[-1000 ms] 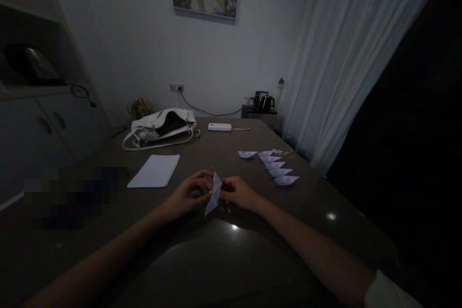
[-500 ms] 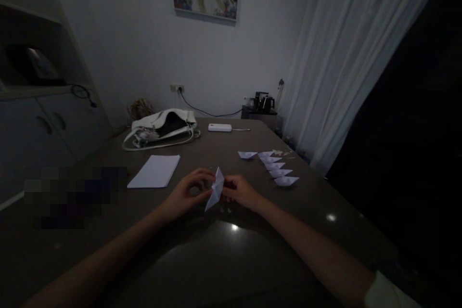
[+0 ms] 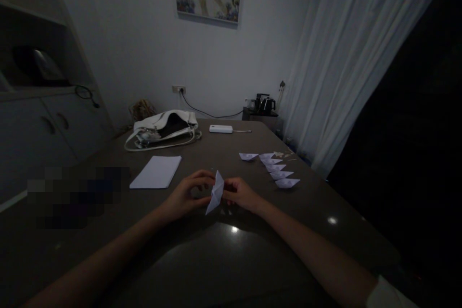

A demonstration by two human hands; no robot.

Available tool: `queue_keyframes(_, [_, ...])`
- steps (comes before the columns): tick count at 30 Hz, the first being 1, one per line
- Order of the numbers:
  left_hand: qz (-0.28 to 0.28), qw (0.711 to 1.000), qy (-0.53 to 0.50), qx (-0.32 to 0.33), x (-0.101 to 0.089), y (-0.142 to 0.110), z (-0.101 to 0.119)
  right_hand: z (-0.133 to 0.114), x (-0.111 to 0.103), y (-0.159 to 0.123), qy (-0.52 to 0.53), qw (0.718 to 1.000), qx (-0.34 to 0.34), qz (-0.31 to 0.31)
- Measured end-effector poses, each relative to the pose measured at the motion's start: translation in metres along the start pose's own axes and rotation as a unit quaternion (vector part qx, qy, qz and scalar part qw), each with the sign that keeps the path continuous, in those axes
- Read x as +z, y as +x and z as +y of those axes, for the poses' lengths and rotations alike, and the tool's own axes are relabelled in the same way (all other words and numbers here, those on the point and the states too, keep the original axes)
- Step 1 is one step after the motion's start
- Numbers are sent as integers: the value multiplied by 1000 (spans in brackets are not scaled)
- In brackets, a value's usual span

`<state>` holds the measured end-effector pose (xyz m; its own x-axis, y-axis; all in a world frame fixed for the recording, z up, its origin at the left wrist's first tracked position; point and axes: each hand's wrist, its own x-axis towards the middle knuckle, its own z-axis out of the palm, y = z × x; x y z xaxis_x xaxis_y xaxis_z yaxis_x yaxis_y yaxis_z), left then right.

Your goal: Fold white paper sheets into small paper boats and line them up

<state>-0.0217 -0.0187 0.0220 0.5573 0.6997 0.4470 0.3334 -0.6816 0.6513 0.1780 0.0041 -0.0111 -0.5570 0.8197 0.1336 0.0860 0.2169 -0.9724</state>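
A small folded white paper piece (image 3: 216, 193) stands on edge just above the dark table (image 3: 224, 260). My left hand (image 3: 186, 195) pinches its left side and my right hand (image 3: 240, 193) pinches its right side, fingers of both closed on it. Several finished paper boats (image 3: 277, 169) lie in a row to the right, beyond my right hand. A stack of white paper sheets (image 3: 156, 172) lies to the left, beyond my left hand.
A white handbag (image 3: 163, 127) and a white power bank (image 3: 221, 129) with a cable sit at the table's far end. A kettle (image 3: 262, 103) stands on a low stand by the white curtain (image 3: 342, 57). Cabinets (image 3: 43, 120) line the left wall.
The folded paper has shifted slightly between my fingers and both hands stay on it. The view has tilted a little.
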Motion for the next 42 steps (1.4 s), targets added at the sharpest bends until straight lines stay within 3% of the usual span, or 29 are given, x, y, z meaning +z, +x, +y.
queue_keyframes(9, [-13, 1000, -9, 0, 0, -2, -7, 3, 1, -1, 0, 999, -15, -29])
queue_keyframes(30, [-19, 1000, -17, -5, 3, -2, -2, 5, 2, -1, -20, 999, -8, -30])
queue_keyframes(37, [-18, 987, -155, -47, 6, -1, -2, 0, 4, 0, -52, 998, -7, 19])
queue_keyframes(42, [-4, 966, -228, -122, 9, 0, -6, 5, 5, -2, -71, 997, -33, 14])
